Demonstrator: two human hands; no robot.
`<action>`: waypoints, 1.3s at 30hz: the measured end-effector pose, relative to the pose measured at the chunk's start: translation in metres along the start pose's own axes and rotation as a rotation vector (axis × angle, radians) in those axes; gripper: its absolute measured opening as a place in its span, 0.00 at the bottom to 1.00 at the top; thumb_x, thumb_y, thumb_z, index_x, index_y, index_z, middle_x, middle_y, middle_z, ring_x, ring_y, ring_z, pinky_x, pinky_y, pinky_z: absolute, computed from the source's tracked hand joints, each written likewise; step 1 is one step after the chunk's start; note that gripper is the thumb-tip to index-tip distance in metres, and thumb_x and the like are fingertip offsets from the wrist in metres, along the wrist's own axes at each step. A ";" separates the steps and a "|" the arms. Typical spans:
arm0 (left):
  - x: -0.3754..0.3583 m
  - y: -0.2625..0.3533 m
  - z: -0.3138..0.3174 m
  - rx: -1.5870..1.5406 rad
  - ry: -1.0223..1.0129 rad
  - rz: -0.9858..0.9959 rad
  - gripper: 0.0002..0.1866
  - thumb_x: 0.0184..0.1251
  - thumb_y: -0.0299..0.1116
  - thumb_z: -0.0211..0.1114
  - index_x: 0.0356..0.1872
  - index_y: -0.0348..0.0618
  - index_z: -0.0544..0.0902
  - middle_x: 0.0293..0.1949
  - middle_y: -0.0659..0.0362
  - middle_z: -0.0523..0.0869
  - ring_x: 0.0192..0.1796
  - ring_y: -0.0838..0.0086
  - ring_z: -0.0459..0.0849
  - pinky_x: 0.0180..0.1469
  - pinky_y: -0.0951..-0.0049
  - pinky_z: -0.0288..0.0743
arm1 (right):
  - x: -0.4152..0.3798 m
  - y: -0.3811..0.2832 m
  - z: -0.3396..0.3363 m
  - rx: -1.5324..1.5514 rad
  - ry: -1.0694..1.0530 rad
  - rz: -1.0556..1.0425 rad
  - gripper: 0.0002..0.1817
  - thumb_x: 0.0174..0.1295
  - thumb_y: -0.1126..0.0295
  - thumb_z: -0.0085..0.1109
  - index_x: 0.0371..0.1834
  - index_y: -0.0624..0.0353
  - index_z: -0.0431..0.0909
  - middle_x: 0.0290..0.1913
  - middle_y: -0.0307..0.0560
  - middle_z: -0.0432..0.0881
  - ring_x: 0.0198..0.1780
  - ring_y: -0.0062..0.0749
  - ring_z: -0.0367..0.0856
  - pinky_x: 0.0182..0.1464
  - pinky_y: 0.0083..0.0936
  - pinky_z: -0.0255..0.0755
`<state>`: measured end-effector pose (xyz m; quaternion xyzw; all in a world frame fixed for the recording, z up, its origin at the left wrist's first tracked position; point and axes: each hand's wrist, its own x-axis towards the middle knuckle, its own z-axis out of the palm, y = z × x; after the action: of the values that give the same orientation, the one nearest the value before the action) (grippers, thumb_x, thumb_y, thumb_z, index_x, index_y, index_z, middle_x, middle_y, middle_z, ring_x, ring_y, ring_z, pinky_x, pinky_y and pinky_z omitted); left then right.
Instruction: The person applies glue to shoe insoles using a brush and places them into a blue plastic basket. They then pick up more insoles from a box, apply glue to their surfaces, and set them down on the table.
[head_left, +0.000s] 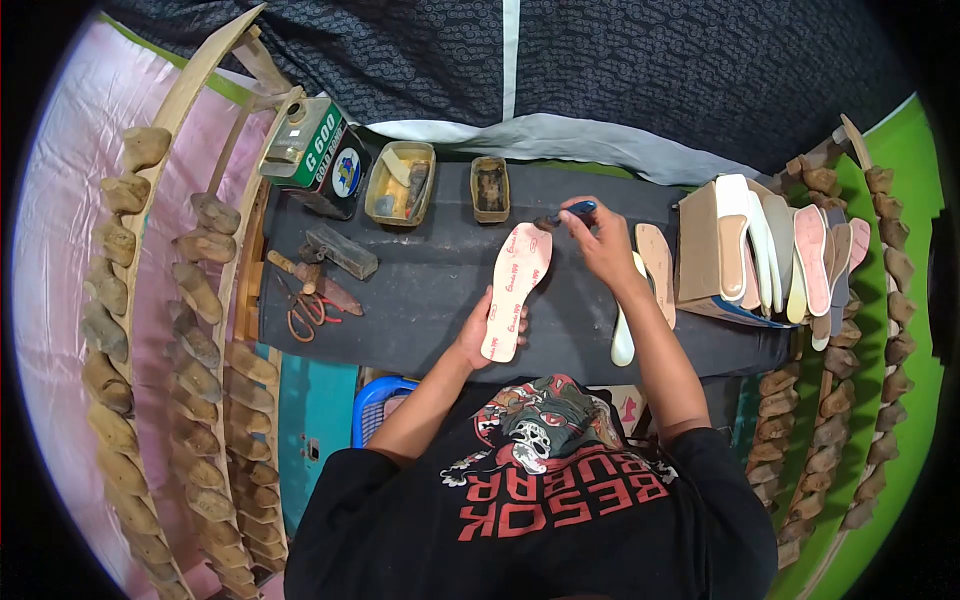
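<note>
A pale insole (515, 290) printed with red lettering lies in my left hand (480, 330), which grips its narrower lower end from below and the side. My right hand (598, 240) is closed around the blue handle of a brush (578, 209). The dark brush head is at the upper right edge of the insole, touching it or just above it. Two yellowish containers stand beyond the insole: a larger one (427, 207) with tools inside and a smaller one (490, 216) with a dark inside.
At the left of the dark table (420, 285) are a green can (318, 160), a grey block (342, 253), pliers and scissors. On the right, insoles (655, 270) lie beside a cardboard box (697, 245) packed with more insoles. Racks of wooden shoe lasts (197, 335) flank both sides.
</note>
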<state>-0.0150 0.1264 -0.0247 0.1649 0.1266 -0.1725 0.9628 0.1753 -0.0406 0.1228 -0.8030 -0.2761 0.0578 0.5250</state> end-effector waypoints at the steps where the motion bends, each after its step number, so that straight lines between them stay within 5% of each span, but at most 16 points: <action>1: 0.000 -0.001 0.003 0.011 0.003 -0.007 0.33 0.82 0.65 0.45 0.67 0.50 0.76 0.45 0.59 0.82 0.43 0.68 0.81 0.45 0.60 0.81 | -0.002 -0.005 -0.002 -0.032 -0.012 -0.022 0.09 0.72 0.68 0.66 0.48 0.63 0.83 0.36 0.49 0.88 0.36 0.30 0.86 0.41 0.29 0.78; 4: 0.002 -0.003 0.007 0.048 0.018 -0.011 0.33 0.82 0.66 0.46 0.66 0.50 0.77 0.44 0.60 0.82 0.43 0.69 0.81 0.44 0.61 0.80 | -0.011 -0.013 -0.001 -0.077 -0.062 -0.063 0.09 0.72 0.67 0.64 0.46 0.63 0.81 0.39 0.56 0.88 0.40 0.48 0.88 0.44 0.36 0.78; 8: 0.004 -0.006 0.005 0.023 -0.010 -0.010 0.33 0.81 0.66 0.46 0.65 0.50 0.77 0.44 0.60 0.82 0.43 0.69 0.81 0.43 0.61 0.80 | -0.020 -0.026 -0.001 -0.175 -0.123 -0.121 0.10 0.72 0.67 0.64 0.43 0.64 0.80 0.37 0.57 0.86 0.39 0.55 0.86 0.43 0.40 0.77; 17: 0.002 -0.011 0.016 0.019 0.027 -0.018 0.33 0.81 0.67 0.47 0.60 0.48 0.79 0.42 0.60 0.83 0.41 0.70 0.82 0.43 0.62 0.79 | -0.021 -0.024 -0.006 -0.194 0.015 -0.196 0.10 0.72 0.67 0.63 0.40 0.64 0.79 0.35 0.59 0.84 0.38 0.58 0.85 0.41 0.44 0.76; 20: 0.007 -0.014 0.013 -0.051 -0.004 -0.041 0.33 0.80 0.67 0.48 0.61 0.48 0.79 0.43 0.60 0.83 0.41 0.71 0.81 0.43 0.62 0.78 | -0.035 -0.025 -0.010 -0.251 -0.132 -0.168 0.12 0.71 0.64 0.64 0.41 0.63 0.79 0.34 0.60 0.84 0.38 0.60 0.84 0.41 0.45 0.75; 23: 0.010 -0.017 0.018 -0.038 0.030 -0.034 0.33 0.80 0.67 0.48 0.62 0.48 0.78 0.44 0.60 0.83 0.41 0.70 0.81 0.43 0.62 0.78 | -0.041 -0.020 -0.014 -0.259 -0.175 -0.159 0.10 0.72 0.66 0.63 0.41 0.62 0.80 0.32 0.55 0.85 0.35 0.52 0.86 0.39 0.39 0.76; 28: 0.014 -0.018 0.022 -0.020 -0.037 -0.061 0.33 0.82 0.67 0.45 0.64 0.50 0.77 0.45 0.61 0.81 0.42 0.70 0.79 0.44 0.64 0.78 | -0.033 -0.020 -0.026 -0.234 0.069 -0.165 0.10 0.71 0.65 0.65 0.43 0.62 0.80 0.35 0.57 0.84 0.35 0.54 0.84 0.40 0.42 0.76; 39: 0.019 -0.023 0.025 -0.027 -0.044 -0.054 0.32 0.82 0.67 0.44 0.66 0.51 0.76 0.44 0.61 0.80 0.42 0.70 0.79 0.43 0.64 0.78 | -0.055 -0.030 -0.024 -0.215 -0.072 -0.151 0.10 0.71 0.66 0.65 0.41 0.62 0.79 0.32 0.56 0.84 0.36 0.54 0.85 0.39 0.41 0.76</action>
<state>-0.0016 0.0912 -0.0136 0.1445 0.1122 -0.2000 0.9626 0.1262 -0.0786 0.1488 -0.8289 -0.3588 0.0170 0.4287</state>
